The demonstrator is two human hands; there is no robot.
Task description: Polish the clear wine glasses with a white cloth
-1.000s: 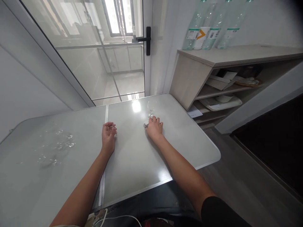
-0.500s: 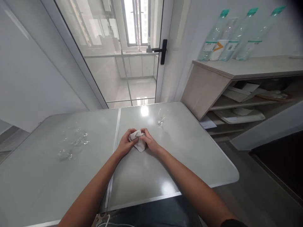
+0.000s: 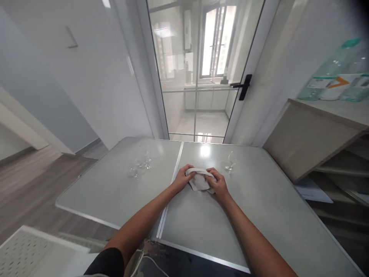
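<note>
A white cloth (image 3: 199, 181) is stretched between my hands, just above the middle of the grey table (image 3: 115, 192). My left hand (image 3: 184, 177) pinches its left end, and my right hand (image 3: 218, 183) grips the right end; both are closed. The cloth's lower part hangs down toward the tabletop. To the right of my right hand stands a clear stemmed glass (image 3: 230, 165). Farther left, several clear glasses (image 3: 141, 163) are grouped on the left half of the table; their outlines are faint.
Behind the table is a glass door (image 3: 198, 111) with a black handle (image 3: 245, 87). At the right, plastic bottles (image 3: 328, 80) stand on a wooden shelf unit (image 3: 314, 130). A white perforated surface (image 3: 25, 254) is at the lower left. A white cable (image 3: 140, 261) lies near my lap.
My view has turned to the left, so everything appears farther right. My hands have spread apart, opening the bunched cloth out between them.
</note>
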